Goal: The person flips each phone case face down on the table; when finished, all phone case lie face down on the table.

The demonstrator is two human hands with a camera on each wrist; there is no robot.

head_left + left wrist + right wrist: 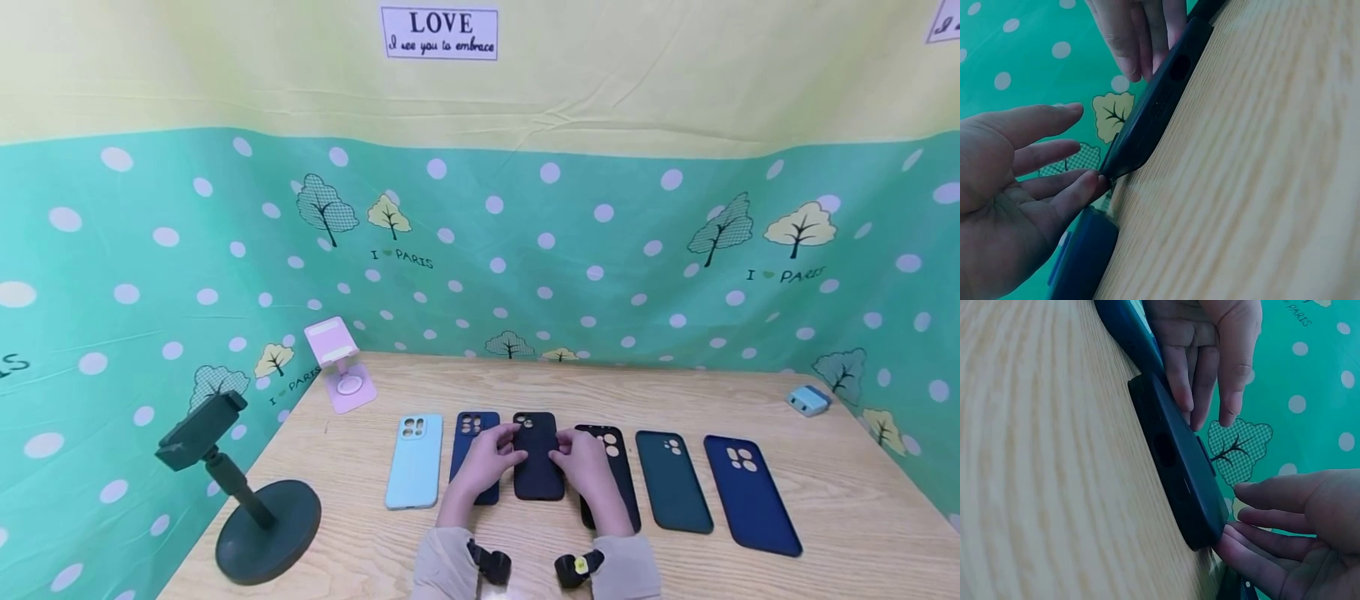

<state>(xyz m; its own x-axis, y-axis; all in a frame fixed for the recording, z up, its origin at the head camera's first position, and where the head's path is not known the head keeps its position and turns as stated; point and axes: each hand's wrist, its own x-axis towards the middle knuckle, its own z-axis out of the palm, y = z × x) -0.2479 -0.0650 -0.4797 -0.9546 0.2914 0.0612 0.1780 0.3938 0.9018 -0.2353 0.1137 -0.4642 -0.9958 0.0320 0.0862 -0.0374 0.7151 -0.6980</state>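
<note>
A black phone case [538, 471] lies back up on the wooden table between the two hands. My left hand [487, 460] touches its left long edge with extended fingertips, while the thumb stays apart from it. At the opposite edge, the fingertips of my right hand [587, 462] touch or nearly touch the case. Both wrist views show the case's near end, with a port opening, low against the table. Under my left hand is a dark blue case [461, 454], partly hidden. Another black case [626, 492] lies partly beneath my right hand.
A light blue case [414, 479] lies at the row's left; a dark green case [675, 492] and a blue case [757, 508] at its right. Left stand a black stand [270, 533] and a pink phone stand [350, 396]. A blue charger [808, 401] sits back right.
</note>
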